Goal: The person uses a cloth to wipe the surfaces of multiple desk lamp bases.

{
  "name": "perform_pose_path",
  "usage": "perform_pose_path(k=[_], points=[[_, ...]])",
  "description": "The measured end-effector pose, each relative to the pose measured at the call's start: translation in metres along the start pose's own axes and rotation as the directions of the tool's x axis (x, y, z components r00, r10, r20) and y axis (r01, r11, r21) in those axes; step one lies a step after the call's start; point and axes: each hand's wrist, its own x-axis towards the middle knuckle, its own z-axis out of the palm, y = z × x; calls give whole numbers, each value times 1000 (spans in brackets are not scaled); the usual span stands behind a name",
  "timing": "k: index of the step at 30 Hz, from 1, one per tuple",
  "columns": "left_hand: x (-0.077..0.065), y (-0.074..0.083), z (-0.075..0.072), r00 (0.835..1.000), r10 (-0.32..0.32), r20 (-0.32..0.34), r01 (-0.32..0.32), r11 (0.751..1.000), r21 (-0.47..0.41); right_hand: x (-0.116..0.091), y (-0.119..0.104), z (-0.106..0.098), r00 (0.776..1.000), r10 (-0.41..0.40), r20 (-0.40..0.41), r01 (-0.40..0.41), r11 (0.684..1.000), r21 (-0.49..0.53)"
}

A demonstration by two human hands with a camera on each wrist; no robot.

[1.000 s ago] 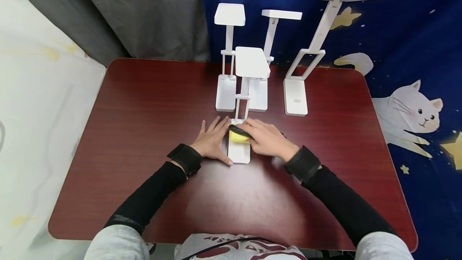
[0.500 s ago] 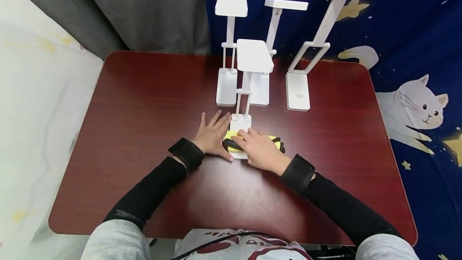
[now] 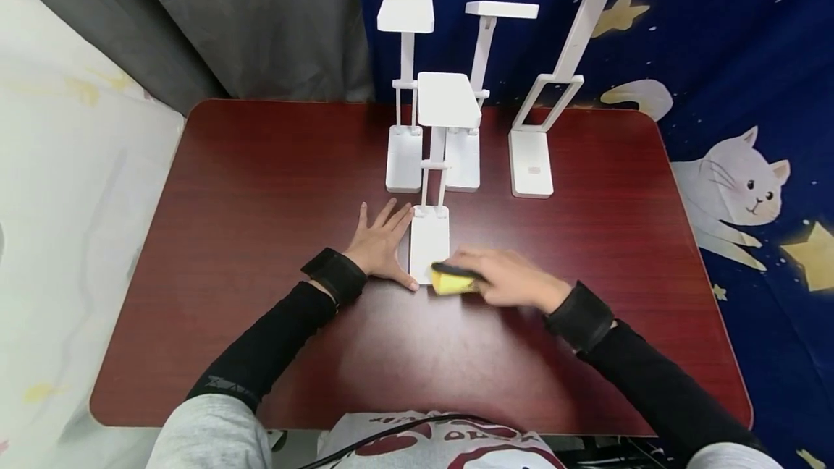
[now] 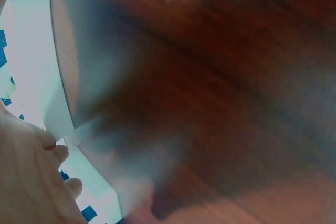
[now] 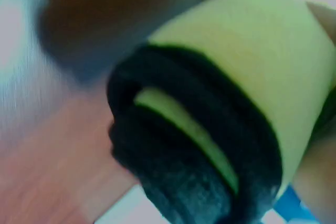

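A white desk lamp stands upright at the middle of the table, its flat base toward the person. Along the base's left side lies my left hand, fingers spread and straight, with fingertips and thumb right at its edge. My right hand grips a folded yellow cloth with black trim over the base's near right corner. Close up in the right wrist view, the cloth shows its black edge folded into layers. The left wrist view catches part of the left hand, with the table blurred.
Behind the front lamp stand two more white lamps, partly overlapped by it. A taller white lamp is at the back right. All rest on the dark red table, against a grey curtain and blue cloth with a cat.
My right hand has carried the cloth from the upper part of the lamp base down toward its near end and to the right. The left hand keeps its place.
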Motion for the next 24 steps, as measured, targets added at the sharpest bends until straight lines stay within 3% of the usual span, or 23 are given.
perform_pose_path(k=[3,7,12,16,24], points=[[2,2,-3,1000,-5,-9,5,1000,-14,4,14,-16,981,161,-109,-168,984,-55],[4,8,-4,1000,7,-28,-8,999,-51,22,31,-20,915,345,-208,-377,915,-141],[5,15,3,999,35,-5,-36,996,-76,41,39,-2,866,427,-261,-475,866,-157],[4,18,6,999,30,-17,-32,997,-73,46,34,9,872,393,-292,-456,870,-189],[9,14,4,1000,12,-25,-14,998,-66,27,18,22,931,266,-251,-329,909,-256]])
